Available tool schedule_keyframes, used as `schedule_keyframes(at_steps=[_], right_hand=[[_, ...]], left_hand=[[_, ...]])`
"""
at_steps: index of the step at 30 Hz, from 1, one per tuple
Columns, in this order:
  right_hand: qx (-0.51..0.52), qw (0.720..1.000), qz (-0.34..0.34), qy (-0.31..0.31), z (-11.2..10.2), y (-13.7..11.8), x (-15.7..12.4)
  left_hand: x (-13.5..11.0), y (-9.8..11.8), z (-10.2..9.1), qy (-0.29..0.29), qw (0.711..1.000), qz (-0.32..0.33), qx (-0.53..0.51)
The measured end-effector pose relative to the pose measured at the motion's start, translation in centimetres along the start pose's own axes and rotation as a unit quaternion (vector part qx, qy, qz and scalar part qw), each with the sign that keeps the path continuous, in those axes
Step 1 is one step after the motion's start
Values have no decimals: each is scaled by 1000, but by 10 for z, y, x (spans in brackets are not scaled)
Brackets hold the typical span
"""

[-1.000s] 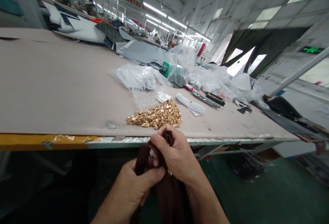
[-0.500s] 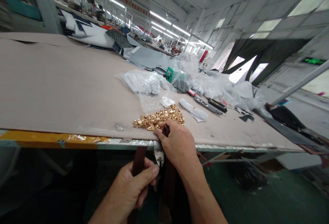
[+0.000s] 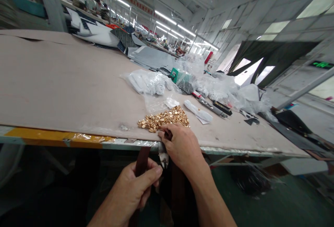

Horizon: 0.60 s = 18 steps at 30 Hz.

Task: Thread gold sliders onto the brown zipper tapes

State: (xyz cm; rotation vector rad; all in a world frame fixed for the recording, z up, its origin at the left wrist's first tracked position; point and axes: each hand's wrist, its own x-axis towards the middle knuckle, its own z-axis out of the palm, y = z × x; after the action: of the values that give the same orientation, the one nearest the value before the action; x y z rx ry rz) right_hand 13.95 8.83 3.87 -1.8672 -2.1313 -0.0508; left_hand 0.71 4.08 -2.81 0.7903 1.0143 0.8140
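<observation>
My left hand (image 3: 137, 185) is closed around a dark brown strap (image 3: 142, 161) that hangs below the table's front edge. Above it, my right hand (image 3: 181, 147) rests on that edge, its fingers curled over a second part of the brown strap and touching the near side of a pile of small gold metal pieces (image 3: 164, 118). What the right fingertips pinch is hidden. A pale tag (image 3: 163, 156) dangles between the two hands.
The long table (image 3: 57, 84) has a yellow-taped front edge. Clear plastic bags (image 3: 150, 81), a green box (image 3: 176, 75), a white packet (image 3: 197, 111) and dark tools (image 3: 212, 106) lie behind the pile. Grey fabric stacks and people at work are far back.
My right hand rose from beside the left hand to the table edge and now touches the gold pile. The left hand stays closed on the strap.
</observation>
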Motion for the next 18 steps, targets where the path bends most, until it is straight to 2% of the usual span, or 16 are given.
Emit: schedule_keyframes(at_steps=[6, 8, 11, 14, 18], right_hand=[[-39, 999, 18, -1, 2, 0, 3], [-10, 1000, 19, 15, 1, 0, 1], [103, 994, 7, 47, -5, 2, -14], [261, 965, 31, 21, -13, 3, -41], [426, 893, 126, -69, -14, 6, -75]], left_hand=[[1, -1, 0, -4, 1000, 1, -11], [0, 1, 0, -3, 999, 0, -32], [-4, 4, 3, -2, 998, -9, -61], [-7, 6, 5, -9, 998, -18, -63], [-9, 7, 4, -3, 999, -7, -50]])
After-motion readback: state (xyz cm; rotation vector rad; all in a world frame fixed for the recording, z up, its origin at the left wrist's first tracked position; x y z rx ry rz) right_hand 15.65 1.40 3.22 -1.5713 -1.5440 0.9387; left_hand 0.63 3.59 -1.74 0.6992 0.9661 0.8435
